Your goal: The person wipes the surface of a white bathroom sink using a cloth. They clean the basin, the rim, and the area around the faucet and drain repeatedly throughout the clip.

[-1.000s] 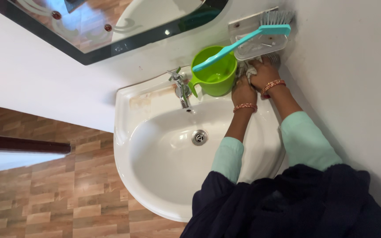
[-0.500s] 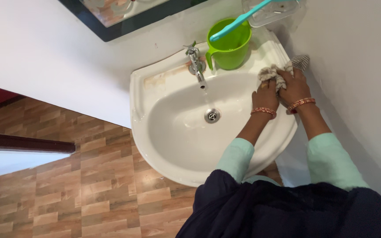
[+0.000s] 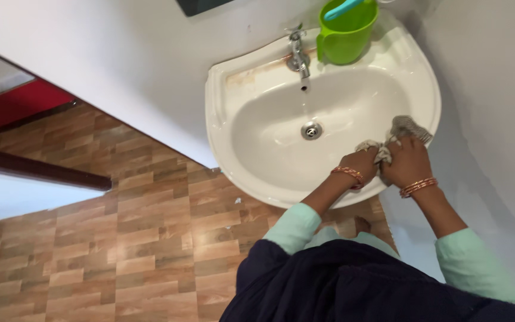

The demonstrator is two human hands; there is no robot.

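— Now, what did the floor side show? Brown wood-pattern tiles lay well off to the left of the grip, nothing on them that mattered.

— And moving right? The white basin came next, with the drain up and left of the hands and the tap beyond it at the wall. A green mug stood at the far rim, well apart from the grip.

— How far along was the wiping? Hard to call. A brownish stain by the tap looked untouched; the near right rim was where the work sat.

— And the grip itself? The left hand and the right hand were both clenched on the striped cloth, side by side. The cloth was bunched between them and spilled out just beyond the right knuckles, pressed on the basin's rim.
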